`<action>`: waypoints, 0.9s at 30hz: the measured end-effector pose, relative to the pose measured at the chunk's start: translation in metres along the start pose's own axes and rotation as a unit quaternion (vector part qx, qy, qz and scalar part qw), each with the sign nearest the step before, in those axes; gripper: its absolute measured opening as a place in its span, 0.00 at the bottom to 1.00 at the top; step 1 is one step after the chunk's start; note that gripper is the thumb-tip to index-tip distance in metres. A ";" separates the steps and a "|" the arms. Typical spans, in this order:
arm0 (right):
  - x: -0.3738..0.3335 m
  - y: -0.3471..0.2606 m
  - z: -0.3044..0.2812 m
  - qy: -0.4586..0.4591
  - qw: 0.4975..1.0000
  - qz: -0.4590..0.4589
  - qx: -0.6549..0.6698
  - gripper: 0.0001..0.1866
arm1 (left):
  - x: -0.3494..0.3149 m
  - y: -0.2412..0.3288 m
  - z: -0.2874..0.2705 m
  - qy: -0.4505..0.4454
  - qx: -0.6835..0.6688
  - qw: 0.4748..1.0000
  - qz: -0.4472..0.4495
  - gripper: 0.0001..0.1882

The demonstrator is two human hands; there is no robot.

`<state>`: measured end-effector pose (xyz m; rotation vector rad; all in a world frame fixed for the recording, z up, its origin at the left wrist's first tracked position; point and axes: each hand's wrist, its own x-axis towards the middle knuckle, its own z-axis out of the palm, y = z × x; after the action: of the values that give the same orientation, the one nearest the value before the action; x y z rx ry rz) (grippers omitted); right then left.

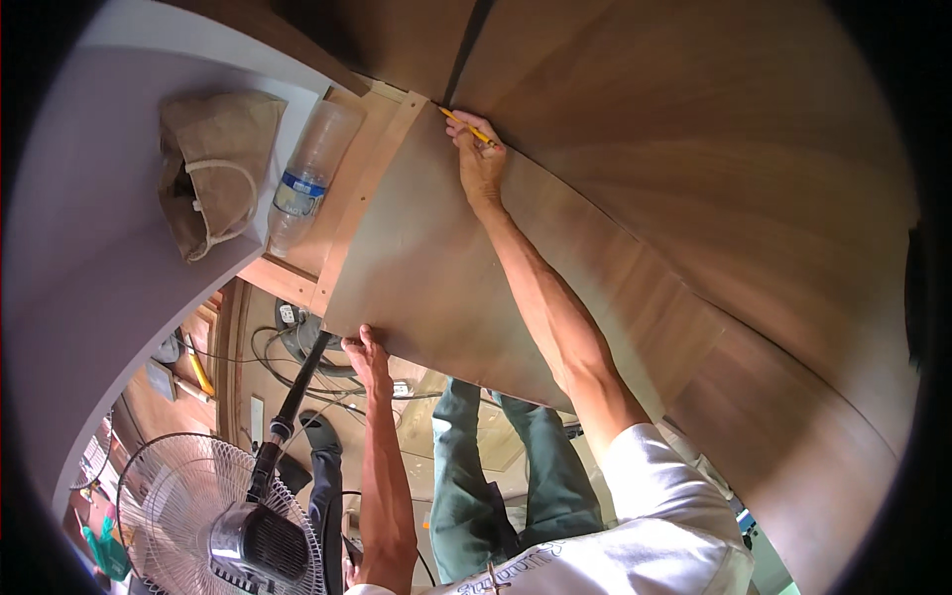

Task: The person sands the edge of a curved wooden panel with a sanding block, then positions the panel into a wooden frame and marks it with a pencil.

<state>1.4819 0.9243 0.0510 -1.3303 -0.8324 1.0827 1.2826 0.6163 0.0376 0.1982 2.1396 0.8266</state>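
A wide brown wooden board (pixel 426 258) lies flat in front of me, its far edge against a tall wooden panel (pixel 694 178). My right hand (pixel 481 169) pinches a yellow pencil (pixel 466 126) and rests at the board's far left corner. The pencil's tip touches down near the dark gap in the panel. At the near left corner, my left hand (pixel 371 365) grips the board's edge, thumb on top; the fingers below are partly hidden.
Left of the board, a clear plastic bottle (pixel 300 188) lies on a wooden frame (pixel 342 248). A brown bag (pixel 218 169) sits on a pale ledge. Below stand a fan (pixel 213 506) and cables (pixel 268 342) on the floor; a second person's leg (pixel 325 486) shows there.
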 end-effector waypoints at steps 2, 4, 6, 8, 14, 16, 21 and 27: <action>0.002 -0.001 0.004 0.000 1.000 -0.004 0.005 0.13 | 0.007 -0.002 -0.005 -0.002 0.024 1.000 0.005 0.19; 0.005 0.001 0.006 -0.004 1.000 -0.015 0.005 0.13 | 0.008 -0.004 -0.007 -0.003 0.034 0.999 0.004 0.19; 0.008 0.005 0.005 -0.003 1.000 -0.020 0.002 0.13 | 0.006 -0.003 -0.004 -0.005 0.043 0.999 0.000 0.19; 0.009 0.008 0.005 -0.003 1.000 -0.023 0.001 0.13 | 0.007 -0.006 -0.004 -0.010 0.002 1.000 0.019 0.20; 0.008 0.005 0.007 -0.011 1.000 -0.020 -0.008 0.14 | 0.002 0.007 -0.004 -0.009 -0.010 1.000 -0.019 0.20; 0.007 0.004 0.006 -0.010 1.000 -0.011 0.001 0.14 | -0.008 0.019 -0.002 -0.013 -0.010 0.999 -0.037 0.20; 0.009 0.002 0.007 -0.011 1.000 -0.002 0.001 0.14 | -0.001 0.008 -0.004 -0.012 -0.013 0.999 -0.048 0.19; 0.011 0.005 0.009 -0.010 1.000 0.002 0.013 0.14 | 0.011 -0.010 -0.006 -0.011 0.003 1.000 -0.001 0.19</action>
<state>1.4762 0.9369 0.0461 -1.3030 -0.8279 1.1083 1.2722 0.6097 0.0271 0.2064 2.1224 0.8128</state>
